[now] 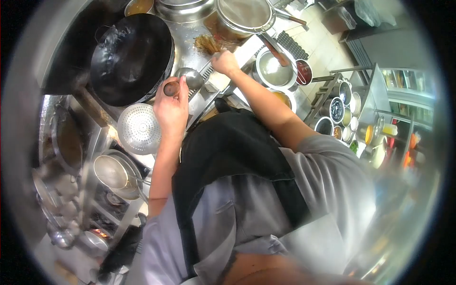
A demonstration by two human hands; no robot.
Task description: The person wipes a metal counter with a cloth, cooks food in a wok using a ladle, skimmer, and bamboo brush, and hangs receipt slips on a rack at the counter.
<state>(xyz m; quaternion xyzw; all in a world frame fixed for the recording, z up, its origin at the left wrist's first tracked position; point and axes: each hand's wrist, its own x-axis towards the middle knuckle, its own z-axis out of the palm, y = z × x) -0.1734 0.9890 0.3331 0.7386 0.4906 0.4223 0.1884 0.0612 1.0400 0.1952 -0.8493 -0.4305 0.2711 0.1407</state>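
My left hand (pixel 172 110) is closed around the end of a round wooden handle (pixel 172 89), with a metal ladle bowl (pixel 191 78) just beyond it. Below and left of that hand lies a perforated metal strainer (pixel 139 128). A large black wok (pixel 132 59) stands tilted at the upper left. My right hand (pixel 224 62) is closed on a bristly tan brush (pixel 207 44), whose bristles touch the metal counter (pixel 186 47). Part of the fingers of my right hand is hidden.
At the top a round sieve (pixel 244 13) rests over a pot. Right of my right forearm sit a pot of liquid (pixel 275 69) and a red container (pixel 304 72). Farther right a rack holds several bowls (pixel 337 110). A handled pan (pixel 111 172) is at the lower left.
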